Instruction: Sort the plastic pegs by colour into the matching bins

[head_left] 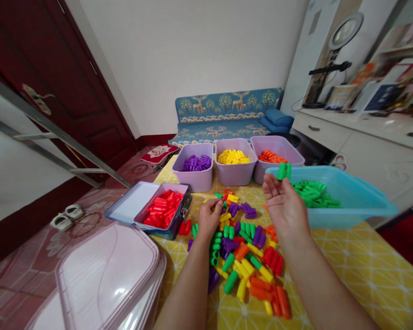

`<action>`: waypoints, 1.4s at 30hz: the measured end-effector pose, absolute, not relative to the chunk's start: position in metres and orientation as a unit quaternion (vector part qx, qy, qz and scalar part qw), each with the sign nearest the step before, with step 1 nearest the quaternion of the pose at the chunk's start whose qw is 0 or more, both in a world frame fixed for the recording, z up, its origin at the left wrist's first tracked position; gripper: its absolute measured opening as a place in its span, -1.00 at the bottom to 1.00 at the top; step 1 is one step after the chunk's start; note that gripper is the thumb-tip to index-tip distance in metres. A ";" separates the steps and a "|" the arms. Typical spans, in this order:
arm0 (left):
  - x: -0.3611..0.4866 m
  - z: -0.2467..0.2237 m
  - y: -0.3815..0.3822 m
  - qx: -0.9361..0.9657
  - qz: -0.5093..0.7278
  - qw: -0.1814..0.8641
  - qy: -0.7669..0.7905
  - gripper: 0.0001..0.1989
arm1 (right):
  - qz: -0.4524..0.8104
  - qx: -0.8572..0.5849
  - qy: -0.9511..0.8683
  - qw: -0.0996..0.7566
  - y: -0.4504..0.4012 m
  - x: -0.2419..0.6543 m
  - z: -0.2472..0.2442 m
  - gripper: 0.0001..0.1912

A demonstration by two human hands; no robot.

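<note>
My right hand is palm up at the near left rim of the blue tub, with green plastic tubes held at its fingertips. Inside that tub lie more green tubes. My left hand is over the far part of a loose mixed pile, fingers pinched together. A small green piece shows by its fingertips; whether it is gripped I cannot tell. Short hollow tubes in green, yellow, purple, red and orange make up the pile between my forearms.
Lilac bins hold purple, yellow and orange tubes along the far table edge. An open tin of red tubes stands left, behind stacked clear lids. A ladder leans at left; a sofa is beyond.
</note>
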State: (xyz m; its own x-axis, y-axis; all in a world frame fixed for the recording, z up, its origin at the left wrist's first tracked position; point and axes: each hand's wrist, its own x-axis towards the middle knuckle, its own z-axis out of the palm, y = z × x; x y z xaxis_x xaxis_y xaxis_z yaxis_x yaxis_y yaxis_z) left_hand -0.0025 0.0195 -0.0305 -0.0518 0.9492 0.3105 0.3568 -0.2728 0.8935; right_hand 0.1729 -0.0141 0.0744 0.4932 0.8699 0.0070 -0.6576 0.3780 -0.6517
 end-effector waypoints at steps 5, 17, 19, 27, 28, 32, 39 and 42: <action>-0.003 -0.032 0.020 0.627 0.497 0.289 0.526 -0.68 | 0.448 -0.328 -0.221 0.801 -0.012 0.186 0.071 -0.84; -0.001 -0.024 0.016 0.573 0.540 0.330 0.521 -0.65 | 0.476 -0.477 -0.623 0.397 -0.025 0.181 0.072 -0.69; -0.001 -0.022 0.016 0.558 0.552 0.337 0.520 -0.62 | 0.432 -0.449 -0.723 0.300 -0.034 0.179 0.076 -0.62; -0.007 -0.020 0.015 0.492 0.610 0.364 0.503 -0.55 | 0.281 -0.378 -0.870 0.148 -0.035 0.140 0.030 -0.57; -0.007 -0.021 0.015 0.491 0.610 0.370 0.500 -0.55 | 0.266 -0.392 -0.864 0.171 -0.030 0.137 0.022 -0.62; -0.006 -0.025 0.017 0.525 0.591 0.359 0.496 -0.57 | 0.226 -0.447 -0.820 0.277 -0.012 0.139 0.010 -0.77; -0.005 -0.025 0.017 0.557 0.549 0.332 0.528 -0.59 | 0.114 -0.559 -0.792 0.218 -0.034 0.191 0.046 -0.59; -0.004 -0.023 0.016 0.556 0.549 0.333 0.527 -0.60 | 0.087 -0.613 -0.784 0.042 -0.061 0.212 0.050 -0.55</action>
